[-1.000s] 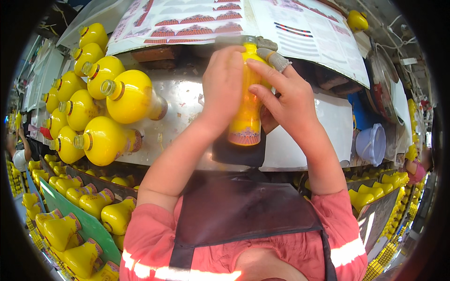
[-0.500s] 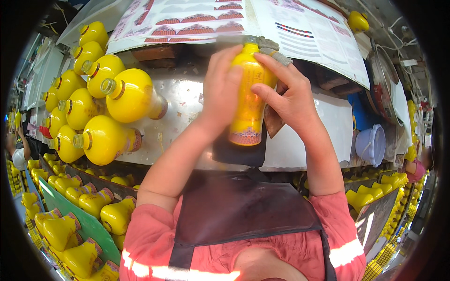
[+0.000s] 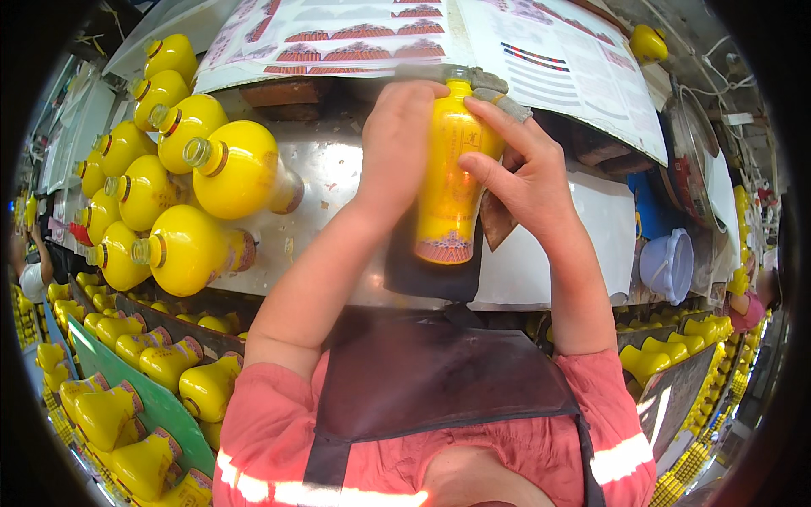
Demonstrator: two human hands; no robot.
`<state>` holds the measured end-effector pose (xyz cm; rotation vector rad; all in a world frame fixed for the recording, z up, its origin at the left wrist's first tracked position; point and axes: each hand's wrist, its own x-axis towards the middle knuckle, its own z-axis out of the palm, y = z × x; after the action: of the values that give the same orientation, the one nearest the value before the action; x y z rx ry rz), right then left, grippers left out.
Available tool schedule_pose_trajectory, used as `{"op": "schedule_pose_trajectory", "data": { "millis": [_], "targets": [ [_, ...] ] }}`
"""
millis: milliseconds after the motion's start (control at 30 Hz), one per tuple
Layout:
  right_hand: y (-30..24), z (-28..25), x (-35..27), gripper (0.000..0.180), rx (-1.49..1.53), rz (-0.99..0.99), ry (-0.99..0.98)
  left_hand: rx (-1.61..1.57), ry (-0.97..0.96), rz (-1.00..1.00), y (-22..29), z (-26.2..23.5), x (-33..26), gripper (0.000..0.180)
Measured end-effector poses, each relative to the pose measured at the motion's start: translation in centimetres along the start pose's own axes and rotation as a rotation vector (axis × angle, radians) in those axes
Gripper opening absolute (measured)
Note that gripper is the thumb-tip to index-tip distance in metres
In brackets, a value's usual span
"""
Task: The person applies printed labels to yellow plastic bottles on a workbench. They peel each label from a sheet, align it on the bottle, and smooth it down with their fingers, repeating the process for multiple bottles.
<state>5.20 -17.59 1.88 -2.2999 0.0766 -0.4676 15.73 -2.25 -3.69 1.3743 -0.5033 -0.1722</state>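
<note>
A glossy yellow glass bottle (image 3: 456,182) with a patterned band round its base and a clear glass neck lies over a dark pad (image 3: 431,275), neck pointing away from me. My left hand (image 3: 404,139) is pressed along its left side, fingertips at the shoulder near the neck. From the right, my right hand (image 3: 528,160) grips the bottle, thumb on its front and forefinger at the shoulder. Grey wrapping (image 3: 507,101) shows at that hand's far fingers. Under the right hand, a brown pointed piece (image 3: 497,221) sticks out; its kind is unclear.
Several yellow bottles (image 3: 236,169) stand at the left of the metal table (image 3: 325,160). Printed decal sheets (image 3: 363,34) lie on a raised board at the back. A pale bucket (image 3: 667,266) hangs at the right. Racks of yellow bottles (image 3: 169,359) flank me.
My left hand's fingers have shifted slightly along the bottle's side. The bottle has turned a little, bringing more of its printed front into sight. My right hand keeps its hold.
</note>
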Motion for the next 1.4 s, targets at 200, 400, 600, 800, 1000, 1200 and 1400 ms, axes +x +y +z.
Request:
{"op": "schedule_pose_trajectory", "data": {
  "millis": [200,400,600,800,1000,1200,1400],
  "targets": [
    [0.2,0.2,0.0,0.058,-0.031,-0.037,0.020,0.272,0.031,0.203,-0.1,0.5,-0.3,0.034],
    [-0.7,-3.4,2.5,0.033,0.577,0.416,0.079,0.001,0.019,0.016,-0.1,0.4,-0.8,0.031],
    [-2.7,-3.5,4.5,0.025,0.066,-0.130,-0.076,0.194,0.047,0.228,-0.6,1.0,-1.6,0.039],
    [-2.1,-2.4,5.1,0.024,-0.428,-0.492,0.164,-0.040,-0.058,0.083,0.0,0.1,-1.6,0.037],
    [-2.9,-0.3,-1.1,0.031,-0.414,-0.919,0.007,-0.256,-0.061,-0.073,1.4,-0.7,-1.0,0.031],
    [-3.6,1.1,-3.9,0.034,-0.535,-0.796,0.069,-0.315,-0.031,-0.130,2.3,-0.6,-0.9,0.027],
    [-5.2,1.2,-4.0,0.019,-0.363,-0.848,-0.089,-0.006,-0.063,-0.035,2.2,-0.2,-0.5,0.035]
  ]
}}
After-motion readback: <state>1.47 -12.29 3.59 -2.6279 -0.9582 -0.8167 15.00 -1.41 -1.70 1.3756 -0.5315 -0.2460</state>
